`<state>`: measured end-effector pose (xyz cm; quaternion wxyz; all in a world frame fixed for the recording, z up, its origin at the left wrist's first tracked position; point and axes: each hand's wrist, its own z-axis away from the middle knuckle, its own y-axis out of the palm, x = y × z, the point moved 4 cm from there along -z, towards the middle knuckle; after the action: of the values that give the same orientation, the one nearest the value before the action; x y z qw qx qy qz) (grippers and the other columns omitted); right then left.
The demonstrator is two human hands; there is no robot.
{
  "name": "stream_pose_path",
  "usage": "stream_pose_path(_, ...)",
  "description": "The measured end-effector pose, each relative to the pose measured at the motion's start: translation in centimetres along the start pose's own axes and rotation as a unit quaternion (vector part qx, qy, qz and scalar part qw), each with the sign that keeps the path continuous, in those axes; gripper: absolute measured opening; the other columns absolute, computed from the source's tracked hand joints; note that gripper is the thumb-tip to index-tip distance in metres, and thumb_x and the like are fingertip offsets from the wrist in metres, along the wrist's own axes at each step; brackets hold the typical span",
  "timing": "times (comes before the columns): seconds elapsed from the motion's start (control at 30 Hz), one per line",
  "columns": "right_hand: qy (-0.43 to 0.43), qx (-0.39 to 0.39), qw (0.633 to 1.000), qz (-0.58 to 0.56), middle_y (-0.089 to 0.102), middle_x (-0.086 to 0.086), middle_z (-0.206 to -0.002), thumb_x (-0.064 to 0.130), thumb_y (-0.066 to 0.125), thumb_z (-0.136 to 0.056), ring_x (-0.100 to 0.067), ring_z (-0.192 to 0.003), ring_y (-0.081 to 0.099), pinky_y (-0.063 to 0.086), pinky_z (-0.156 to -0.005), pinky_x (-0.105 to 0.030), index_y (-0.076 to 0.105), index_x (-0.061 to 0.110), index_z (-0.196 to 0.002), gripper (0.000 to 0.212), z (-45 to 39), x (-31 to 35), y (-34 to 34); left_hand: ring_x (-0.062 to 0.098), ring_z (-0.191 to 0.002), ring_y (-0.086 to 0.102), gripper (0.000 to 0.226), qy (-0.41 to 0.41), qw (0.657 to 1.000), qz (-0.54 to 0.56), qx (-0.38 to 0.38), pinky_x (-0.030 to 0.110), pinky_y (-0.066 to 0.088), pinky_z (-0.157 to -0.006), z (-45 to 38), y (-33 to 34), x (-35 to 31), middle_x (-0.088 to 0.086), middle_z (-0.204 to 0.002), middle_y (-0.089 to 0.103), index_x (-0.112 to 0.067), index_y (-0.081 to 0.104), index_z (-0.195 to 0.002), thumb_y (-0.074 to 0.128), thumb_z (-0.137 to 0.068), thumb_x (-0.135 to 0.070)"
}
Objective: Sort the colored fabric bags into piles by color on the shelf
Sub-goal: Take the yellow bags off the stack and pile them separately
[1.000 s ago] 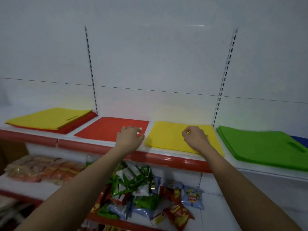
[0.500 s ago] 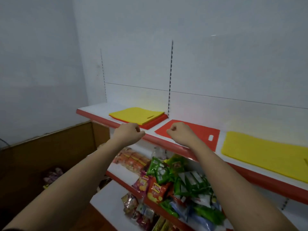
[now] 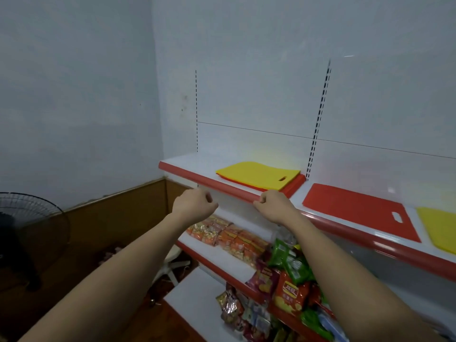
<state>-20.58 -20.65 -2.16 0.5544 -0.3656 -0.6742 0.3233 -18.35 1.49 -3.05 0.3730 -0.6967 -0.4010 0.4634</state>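
Head view shows the left hand (image 3: 193,204) and right hand (image 3: 272,206) both loosely curled and holding nothing, at the red front edge of the white shelf (image 3: 197,166). Just beyond lies a mixed stack: a flat yellow fabric bag (image 3: 256,174) over a red fabric bag (image 3: 293,185). Pinching too deep could probably lift both colours together; dragging could skew the pile.
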Motion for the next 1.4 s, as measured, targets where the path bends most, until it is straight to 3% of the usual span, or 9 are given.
stream_pose_path(0.13,0.018,-0.01,1.0,0.003,0.03,-0.002,-0.053,0.026,0.054,-0.095,-0.021,-0.052,0.034,0.033,-0.057,-0.03,0.032,0.017,-0.059,0.044,-2.5,-0.1,1.0,0.01,-0.078,0.062,0.021,0.009,1.0,0.019,0.002,0.028,0.052,-0.067,-3.4,0.8,2.0,-0.008,-0.088,0.067,-0.024,0.065,-0.094,0.053,-0.091,-0.041)
stream_pose_path(0.3,0.041,-0.081,0.996,0.011,0.043,-0.003,-0.059,0.027,0.052,-0.093,-0.02,-0.054,0.041,0.034,-0.055,-0.031,0.04,0.017,-0.063,0.034,-5.5,-2.6,2.7,0.01,-0.077,0.063,0.022,0.029,0.997,0.068,-0.002,0.031,0.056,-0.069,-8.2,3.6,2.4,-0.008,-0.087,0.067,-0.024,0.067,-0.097,0.052,-0.093,-0.04)
stream_pose_path(0.47,0.083,-0.148,0.984,-0.048,0.055,-0.001,-0.061,0.032,0.054,-0.09,-0.023,-0.06,0.054,0.051,-0.064,-0.038,0.053,0.014,-0.07,0.028,-9.0,-5.6,2.7,0.012,-0.079,0.062,0.02,0.026,0.993,0.115,-0.005,0.03,0.052,-0.067,-13.3,5.9,2.5,-0.006,-0.087,0.067,-0.022,0.067,-0.096,0.054,-0.094,-0.036)
stream_pose_path(0.67,0.097,-0.239,0.962,-0.09,0.064,-0.009,-0.073,0.021,0.05,-0.094,-0.028,-0.065,0.059,0.046,-0.058,-0.037,0.06,0.011,-0.09,0.015,-11.7,-7.8,1.8,0.017,-0.072,0.06,0.015,0.015,0.986,0.167,-0.008,0.03,0.045,-0.063,-19.5,6.9,4.0,-0.005,-0.082,0.065,-0.022,0.066,-0.09,0.055,-0.092,-0.032)
stream_pose_path(0.77,0.115,-0.29,0.947,-0.076,0.061,-0.005,-0.083,0.014,0.049,-0.095,-0.02,-0.065,0.055,0.038,-0.054,-0.032,0.058,0.011,-0.096,0.009,-13.3,-9.2,1.3,0.016,-0.071,0.06,0.013,0.007,0.983,0.182,-0.001,0.032,0.046,-0.064,-22.3,7.4,5.1,-0.003,-0.083,0.067,-0.022,0.067,-0.089,0.056,-0.09,-0.03)
stream_pose_path(0.93,0.162,-0.341,0.924,-0.062,0.055,-0.014,-0.105,0.009,0.056,-0.09,-0.025,-0.087,0.053,0.038,-0.071,-0.031,0.057,0.006,-0.106,0.016,-17.2,-11.2,1.5,0.018,-0.079,0.061,0.009,0.01,0.978,0.209,0.0,0.031,0.044,-0.066,-27.7,9.0,6.1,-0.002,-0.092,0.066,-0.023,0.064,-0.093,0.061,-0.086,-0.028)
stream_pose_path(1.1,0.226,-0.38,0.895,-0.049,0.05,-0.017,-0.114,0.011,0.057,-0.09,-0.031,-0.105,0.048,0.036,-0.085,-0.034,0.057,0.005,-0.106,0.017,-18.9,-12.1,3.4,0.032,-0.109,0.054,0.032,0.015,0.984,0.177,0.033,0.043,0.049,-0.089,-32.0,12.3,6.2,0.008,-0.117,0.06,-0.021,0.066,-0.111,0.06,-0.083,-0.035)
stream_pose_path(1.2,0.254,-0.408,0.875,-0.05,0.049,-0.012,-0.112,0.013,0.055,-0.091,-0.025,-0.099,0.048,0.037,-0.08,-0.032,0.056,0.007,-0.105,0.015,-18.9,-12.8,3.7,0.032,-0.12,0.049,0.043,0.024,0.989,0.142,0.037,0.042,0.043,-0.094,-33.1,13.9,6.1,0.01,-0.131,0.051,-0.02,0.062,-0.125,0.057,-0.087,-0.039)
stream_pose_path(1.4,0.253,-0.414,0.873,-0.049,0.056,-0.006,-0.094,0.011,0.061,-0.09,-0.02,-0.082,0.05,0.035,-0.059,-0.026,0.056,0.01,-0.104,0.015,-18.4,-13.8,3.9,0.032,-0.121,0.046,0.053,0.049,0.992,0.111,-0.015,0.042,0.04,-0.093,-33.9,15.8,6.6,0.01,-0.132,0.049,-0.016,0.056,-0.134,0.051,-0.089,-0.044)
